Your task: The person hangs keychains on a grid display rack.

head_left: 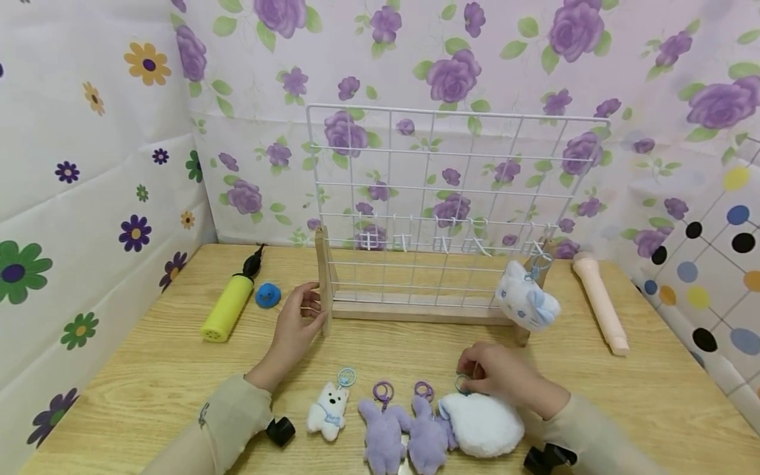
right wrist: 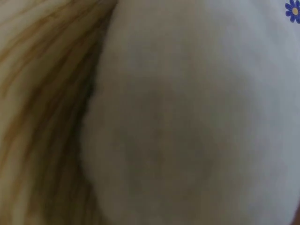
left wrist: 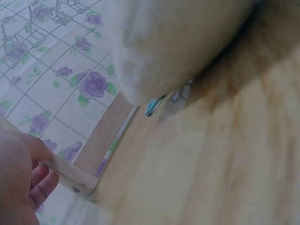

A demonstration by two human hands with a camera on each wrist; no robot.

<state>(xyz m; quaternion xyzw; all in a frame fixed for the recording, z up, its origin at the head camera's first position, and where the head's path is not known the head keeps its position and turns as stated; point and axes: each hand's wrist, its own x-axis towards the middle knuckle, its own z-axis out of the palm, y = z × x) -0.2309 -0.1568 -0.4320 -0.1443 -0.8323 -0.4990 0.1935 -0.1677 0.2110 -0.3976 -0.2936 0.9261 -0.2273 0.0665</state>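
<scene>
My left hand [head_left: 295, 324] grips the wooden left leg [head_left: 324, 277] of a white wire grid rack [head_left: 427, 307]. In the left wrist view, the thumb of that hand [left wrist: 16, 176] lies along the leg [left wrist: 70, 174], fingers curled below. At the front right, my right hand [head_left: 505, 373] has its fingertips closed at the ring [head_left: 461, 384] of a white plush [head_left: 483, 427]; the palm hides part of it. The plush [right wrist: 187, 122] fills most of the right wrist view. A white cat-head plush [head_left: 525, 302] with a blue bow hangs at the rack's right side.
Two purple plushes [head_left: 384, 439] [head_left: 427, 439] and a small white dog plush [head_left: 328, 412] lie in front. White hooks [head_left: 442, 243] hang on the grid. A yellow pump [head_left: 228, 307] and blue duck [head_left: 268, 295] are left, a pale pink tube [head_left: 601, 305] right.
</scene>
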